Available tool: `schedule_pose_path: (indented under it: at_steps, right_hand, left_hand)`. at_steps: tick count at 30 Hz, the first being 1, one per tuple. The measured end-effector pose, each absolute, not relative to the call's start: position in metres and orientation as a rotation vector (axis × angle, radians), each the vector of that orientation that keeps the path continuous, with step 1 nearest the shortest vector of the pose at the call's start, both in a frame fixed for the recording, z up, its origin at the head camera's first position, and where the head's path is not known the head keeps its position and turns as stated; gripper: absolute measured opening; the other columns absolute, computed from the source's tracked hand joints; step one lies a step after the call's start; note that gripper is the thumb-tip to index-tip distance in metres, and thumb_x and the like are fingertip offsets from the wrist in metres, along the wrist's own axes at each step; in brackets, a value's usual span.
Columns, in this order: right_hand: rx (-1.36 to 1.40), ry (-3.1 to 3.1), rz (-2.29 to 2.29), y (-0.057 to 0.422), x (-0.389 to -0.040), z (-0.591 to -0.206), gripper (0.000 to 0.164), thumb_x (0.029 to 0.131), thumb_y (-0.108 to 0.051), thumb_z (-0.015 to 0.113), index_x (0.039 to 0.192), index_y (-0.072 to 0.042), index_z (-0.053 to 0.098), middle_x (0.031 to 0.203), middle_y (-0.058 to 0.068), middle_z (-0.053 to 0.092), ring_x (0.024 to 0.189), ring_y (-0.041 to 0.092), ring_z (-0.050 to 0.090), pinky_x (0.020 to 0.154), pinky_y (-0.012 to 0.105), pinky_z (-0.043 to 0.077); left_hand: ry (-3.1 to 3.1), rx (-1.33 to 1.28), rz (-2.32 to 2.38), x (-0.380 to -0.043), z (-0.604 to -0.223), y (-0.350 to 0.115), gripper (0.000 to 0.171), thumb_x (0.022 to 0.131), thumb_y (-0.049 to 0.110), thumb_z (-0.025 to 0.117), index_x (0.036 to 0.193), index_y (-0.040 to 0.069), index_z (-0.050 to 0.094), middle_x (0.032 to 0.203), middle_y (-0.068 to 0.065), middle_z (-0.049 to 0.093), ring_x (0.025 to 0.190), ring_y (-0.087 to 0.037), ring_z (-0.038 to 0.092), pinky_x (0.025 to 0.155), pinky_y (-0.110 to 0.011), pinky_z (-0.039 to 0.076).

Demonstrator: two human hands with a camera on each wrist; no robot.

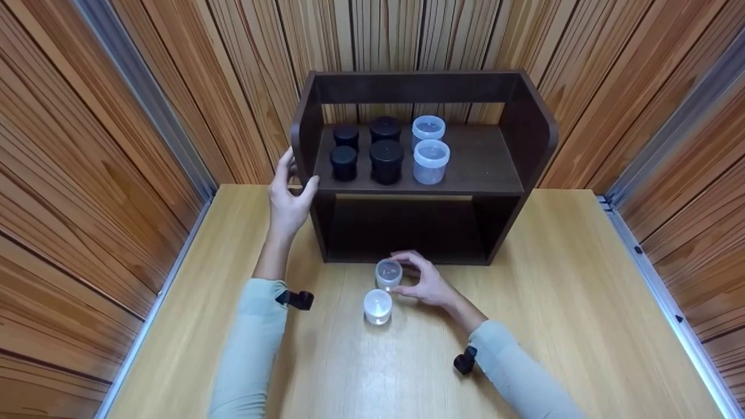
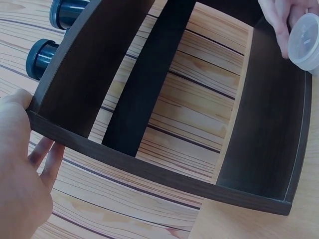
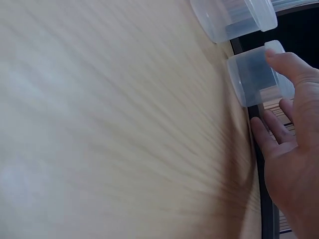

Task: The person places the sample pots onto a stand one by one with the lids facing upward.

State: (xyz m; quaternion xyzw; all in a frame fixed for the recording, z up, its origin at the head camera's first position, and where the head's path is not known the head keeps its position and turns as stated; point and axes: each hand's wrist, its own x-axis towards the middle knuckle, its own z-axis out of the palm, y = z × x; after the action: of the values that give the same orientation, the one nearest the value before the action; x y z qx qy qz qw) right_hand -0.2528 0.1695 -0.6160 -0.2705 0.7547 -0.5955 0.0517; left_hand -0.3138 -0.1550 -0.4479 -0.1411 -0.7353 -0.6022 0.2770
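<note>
My left hand [image 1: 288,201] holds the left side panel of a dark brown two-level shelf [image 1: 419,189], thumb on the front edge and fingers behind. In the head view, my right hand [image 1: 428,282] has its thumb and index finger around a small clear jar [image 1: 388,273] before the shelf's lower opening. The right wrist view shows the thumb over that jar's lid [image 3: 284,74], with other fingers [image 3: 264,137] spread beside it. Close in front on the table stands a second small clear jar [image 1: 378,307].
On the upper level stand small black-lidded jars [image 1: 344,163], larger black jars [image 1: 386,162] and two larger clear jars [image 1: 431,163]. The shelf is on a light wooden table [image 1: 559,291], with wood-panel walls [image 1: 384,35] behind and at both sides.
</note>
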Motion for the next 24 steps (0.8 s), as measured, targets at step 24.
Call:
schedule_pose_path:
  at_steps: [24]
  right_hand:
    - [-0.8,2.406,-1.719,0.1589,-0.2516,-0.6212,0.047,0.089,0.001,0.09,0.133,0.001,0.071,0.142,0.025,0.071,0.133,0.036,0.067,0.114,0.029,0.054]
  left_hand:
    - [-1.969,-0.357,-1.591,-0.3124,-0.4485,-0.1533,0.067,0.1,0.002,0.075,0.163,-0.002,0.052,0.156,-0.025,0.066,0.134,-0.046,0.067,0.122,-0.05,0.049]
